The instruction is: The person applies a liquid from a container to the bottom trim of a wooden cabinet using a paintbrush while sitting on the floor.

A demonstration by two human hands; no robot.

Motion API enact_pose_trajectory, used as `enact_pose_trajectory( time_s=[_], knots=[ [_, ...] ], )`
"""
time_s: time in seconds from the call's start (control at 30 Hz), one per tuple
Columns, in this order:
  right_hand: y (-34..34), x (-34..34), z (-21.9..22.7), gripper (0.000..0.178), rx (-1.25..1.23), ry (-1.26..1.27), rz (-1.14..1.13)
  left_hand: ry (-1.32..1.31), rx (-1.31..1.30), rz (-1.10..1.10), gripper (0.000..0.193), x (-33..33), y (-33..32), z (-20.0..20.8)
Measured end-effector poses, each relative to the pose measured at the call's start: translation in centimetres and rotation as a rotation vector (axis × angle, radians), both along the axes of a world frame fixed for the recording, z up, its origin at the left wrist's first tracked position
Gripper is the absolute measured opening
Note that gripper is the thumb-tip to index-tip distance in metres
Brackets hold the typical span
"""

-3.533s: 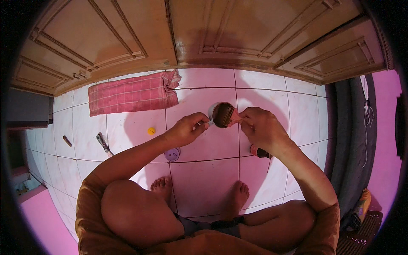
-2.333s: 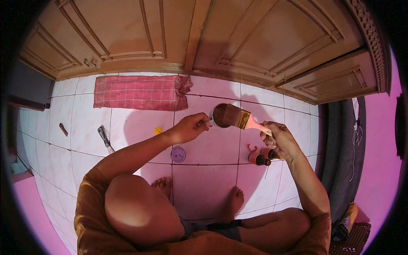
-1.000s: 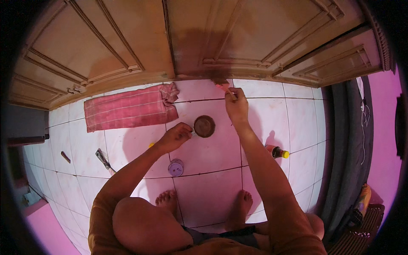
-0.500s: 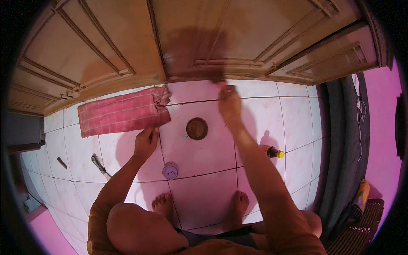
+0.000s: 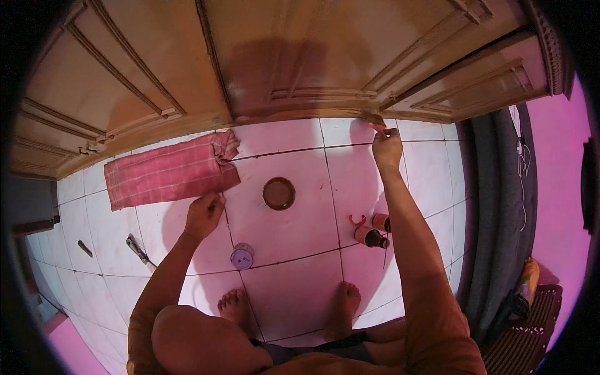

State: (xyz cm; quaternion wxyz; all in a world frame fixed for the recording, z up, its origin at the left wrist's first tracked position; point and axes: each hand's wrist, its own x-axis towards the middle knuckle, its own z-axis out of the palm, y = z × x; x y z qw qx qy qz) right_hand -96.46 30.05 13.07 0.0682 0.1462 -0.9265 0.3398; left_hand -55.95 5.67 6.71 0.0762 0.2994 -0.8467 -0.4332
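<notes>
My right hand (image 5: 387,148) is closed round the reddish handle of a paintbrush (image 5: 375,120). The bristles touch or nearly touch the bottom edge of the brown wooden cabinet (image 5: 325,103). My left hand (image 5: 204,215) hangs with its fingers curled in, just below the right end of a folded red checked cloth (image 5: 165,173); nothing shows in it. Between my hands, a round bowl (image 5: 279,208) with brown contents stands on the tiles. A dark bottle with a red label (image 5: 369,236) is beside my right forearm, with a second red container (image 5: 380,222) partly hidden behind it.
A small round tub with a pale lid (image 5: 242,256) stands near my left foot. A curved red piece (image 5: 357,220) lies by the bottle. Left of my forearm are a tool with a dark handle (image 5: 137,248) and a short dark piece (image 5: 85,248). Dark fabric (image 5: 494,206) borders the right.
My right hand has moved right along the cabinet's lower edge with the paintbrush. The view has shifted slightly, and my forearm now covers the yellow cap seen before. My left hand stays by the cloth.
</notes>
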Motion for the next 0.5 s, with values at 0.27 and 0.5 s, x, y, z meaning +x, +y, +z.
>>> enact_pose_trajectory(
  time_s=[0.27, 0.5],
  knots=[
    [-8.0, 9.4, -1.0, 0.015, -0.156, -0.04, 0.455, 0.011, -0.034, -0.023, 0.02, -0.1, -0.5, 0.1],
    [-3.5, 3.0, -0.5, 0.02, -0.046, -0.236, 0.257, -0.002, 0.0, -0.055, 0.02, -0.2, -0.9, -0.1]
  ],
)
